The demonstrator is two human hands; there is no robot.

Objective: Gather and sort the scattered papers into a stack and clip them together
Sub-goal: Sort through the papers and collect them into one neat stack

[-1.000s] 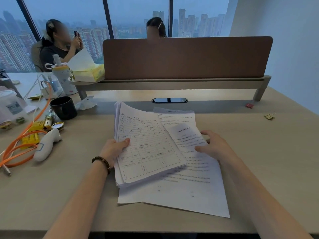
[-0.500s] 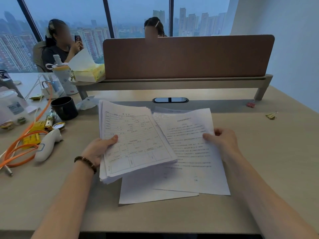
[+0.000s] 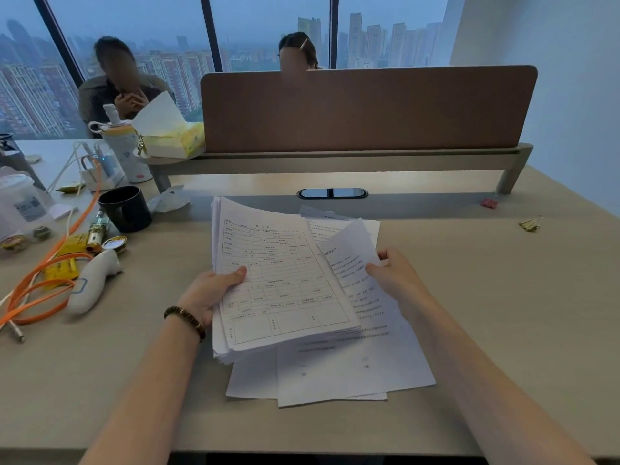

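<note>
My left hand (image 3: 210, 292) grips the left edge of a thick stack of printed forms (image 3: 278, 280), thumb on top, holding it tilted above the desk. My right hand (image 3: 396, 276) pinches a single printed sheet (image 3: 352, 256) by its right edge, its top corner curling up beside the stack. Under both lie loose sheets (image 3: 342, 374) flat on the desk, partly covered by the stack. A gold binder clip (image 3: 530, 224) lies far right, and a red clip (image 3: 488, 203) sits near the divider's leg.
A black mug (image 3: 125, 209), a white handheld device (image 3: 95, 280), orange cable (image 3: 40, 290) and small clutter crowd the left. A brown divider (image 3: 365, 109) and a cable grommet (image 3: 332, 193) stand behind the papers. Two people sit beyond the desk.
My right hand has lifted one sheet off the desk and brought it left toward the stack. The stack in my left hand shifted slightly right.
</note>
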